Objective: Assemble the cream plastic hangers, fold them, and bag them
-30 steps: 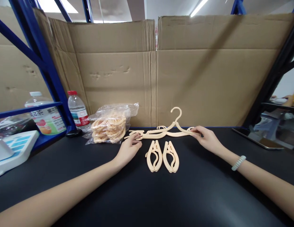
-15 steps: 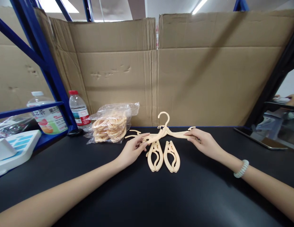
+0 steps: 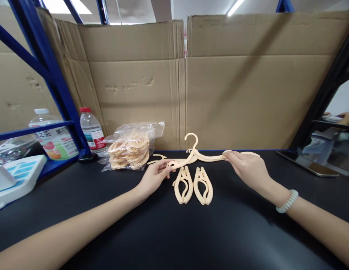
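Since a second ago, we drew the cream plastic folding hanger leftward.
Our left hand and right hand pinched its opposite arms, hook upright between them.

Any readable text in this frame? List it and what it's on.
"茶" and "果", large dark characters on the big bottle's label; the rest of that label is cut off by the blue shelf rail.
Small water bottle's red-and-white label: print too small to read.
Nothing else carries text.

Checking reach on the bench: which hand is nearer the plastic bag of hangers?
Left. The left hand lies just right of the bag of hangers; the right hand is far across, holding the open hanger.
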{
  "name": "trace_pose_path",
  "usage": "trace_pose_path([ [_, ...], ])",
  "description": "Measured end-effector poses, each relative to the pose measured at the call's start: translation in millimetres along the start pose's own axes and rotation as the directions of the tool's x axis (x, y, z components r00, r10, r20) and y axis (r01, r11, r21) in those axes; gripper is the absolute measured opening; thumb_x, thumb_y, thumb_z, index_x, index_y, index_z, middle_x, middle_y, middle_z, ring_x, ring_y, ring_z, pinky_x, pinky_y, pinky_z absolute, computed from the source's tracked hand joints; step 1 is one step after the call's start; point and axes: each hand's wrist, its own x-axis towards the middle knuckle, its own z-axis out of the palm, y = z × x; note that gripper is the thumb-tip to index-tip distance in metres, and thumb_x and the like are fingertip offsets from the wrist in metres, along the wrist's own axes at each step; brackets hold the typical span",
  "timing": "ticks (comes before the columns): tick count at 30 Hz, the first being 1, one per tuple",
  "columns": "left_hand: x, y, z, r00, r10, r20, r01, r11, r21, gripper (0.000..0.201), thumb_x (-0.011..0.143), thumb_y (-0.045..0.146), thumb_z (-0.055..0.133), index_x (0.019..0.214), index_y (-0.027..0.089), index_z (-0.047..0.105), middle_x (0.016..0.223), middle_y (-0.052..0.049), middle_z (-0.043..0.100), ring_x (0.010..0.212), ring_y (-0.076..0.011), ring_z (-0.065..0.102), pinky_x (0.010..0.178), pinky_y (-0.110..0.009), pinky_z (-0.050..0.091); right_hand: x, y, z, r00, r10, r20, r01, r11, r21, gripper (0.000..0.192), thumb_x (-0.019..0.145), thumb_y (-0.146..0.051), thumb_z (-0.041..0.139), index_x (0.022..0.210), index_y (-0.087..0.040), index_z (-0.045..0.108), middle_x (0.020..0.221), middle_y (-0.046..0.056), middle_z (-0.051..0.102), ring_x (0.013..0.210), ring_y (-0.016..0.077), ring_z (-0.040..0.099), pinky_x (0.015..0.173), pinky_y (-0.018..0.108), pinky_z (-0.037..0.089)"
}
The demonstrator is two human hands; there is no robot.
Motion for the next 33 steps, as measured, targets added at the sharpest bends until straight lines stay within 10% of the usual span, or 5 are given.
trace_pose_path([
  [9, 0, 0, 0.3, 1.0, -0.009, 0.004, 0.009, 1.0, -0.02, 0.042, 0.08, 0.035, 0.059, 0.112, 0.01, 0.059, 0.081, -0.005, 0.065, 0.061, -0.0113, 0.051, 0.063, -0.027, 0.046, 0, -2, 2, 1.0, -0.017, -0.01, 0.016, 0.998, -0.067, 0.022, 0.092, -0.009, 0.043, 0.099, -0.013, 0.064, 0.118, 0.01, 0.064, 0.081, 0.0196, 0.066, 0.059, 0.028, 0.047],
  [17, 0, 0, 1.0, 1.0, -0.006, -0.012, 0.006, 0.999, -0.033, 0.04, 0.079, 0.037, 0.06, 0.109, 0.011, 0.06, 0.081, -0.006, 0.067, 0.06, -0.0114, 0.052, 0.062, -0.027, 0.046, 0, -9, 3, 0.976, 0.216, 0.003, -0.198, 0.889, 0.414, 0.031, 0.094, -0.017, 0.043, 0.122, -0.017, 0.056, 0.125, 0.012, 0.057, 0.094, 0.022, 0.065, 0.077, 0.035, 0.054],
  [24, -1, 2, 0.3, 1.0, -0.012, -0.014, 0.011, 0.998, -0.066, 0.042, 0.076, 0.036, 0.064, 0.11, 0.011, 0.061, 0.081, -0.006, 0.067, 0.062, -0.0124, 0.054, 0.063, -0.027, 0.047, 2, -2, 12, 0.813, 0.463, 0.353, -0.521, 0.307, 0.796, 0.026, 0.079, -0.032, 0.065, 0.102, -0.02, 0.067, 0.1, 0.008, 0.07, 0.091, 0.0241, 0.065, 0.088, 0.042, 0.052],
  [33, -11, 13, 17.1, 0.992, -0.06, -0.115, 0.028, 0.963, -0.268, 0.024, 0.072, 0.033, 0.071, 0.083, 0.013, 0.063, 0.07, 0.001, 0.059, 0.059, -0.009, 0.052, 0.062, -0.023, 0.046, 9, -12, 0, 0.644, 0.44, 0.626, -0.489, -0.392, 0.779, 0.036, 0.067, -0.037, 0.079, 0.096, -0.018, 0.067, 0.085, 0.003, 0.065, 0.07, 0.0114, 0.057, 0.064, 0.025, 0.05],
])
